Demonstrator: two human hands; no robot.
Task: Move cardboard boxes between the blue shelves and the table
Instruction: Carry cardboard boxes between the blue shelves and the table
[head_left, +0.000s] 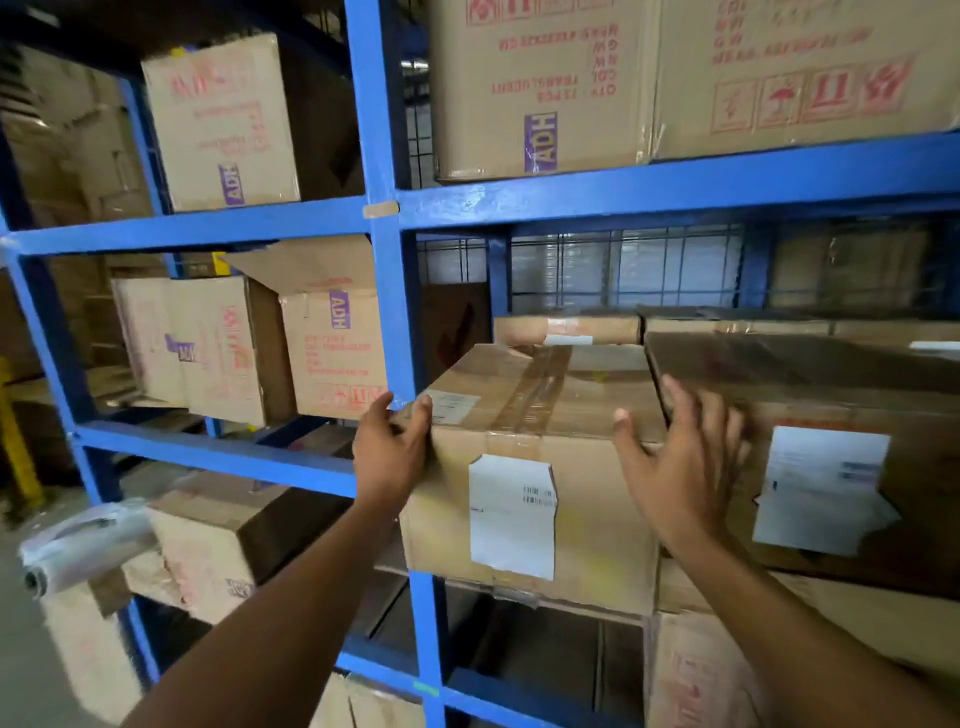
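A taped cardboard box (540, 415) with a white label on its front sits on the middle level of the blue shelves (387, 291), sticking out past the front. My left hand (392, 449) grips its upper left front corner, thumb on the side and fingers on top. My right hand (680, 467) is spread at the box's right edge, in the gap beside a darker cardboard box (810, 384) with its own white label. The right hand is blurred, and I cannot tell whether it presses on either box.
Printed cartons fill the upper shelf (540, 88) and the left bays (218, 124). Flat boxes (566, 328) lie behind the taped box. More cartons (208, 551) sit below. A roll of plastic film (83, 545) juts out at the lower left.
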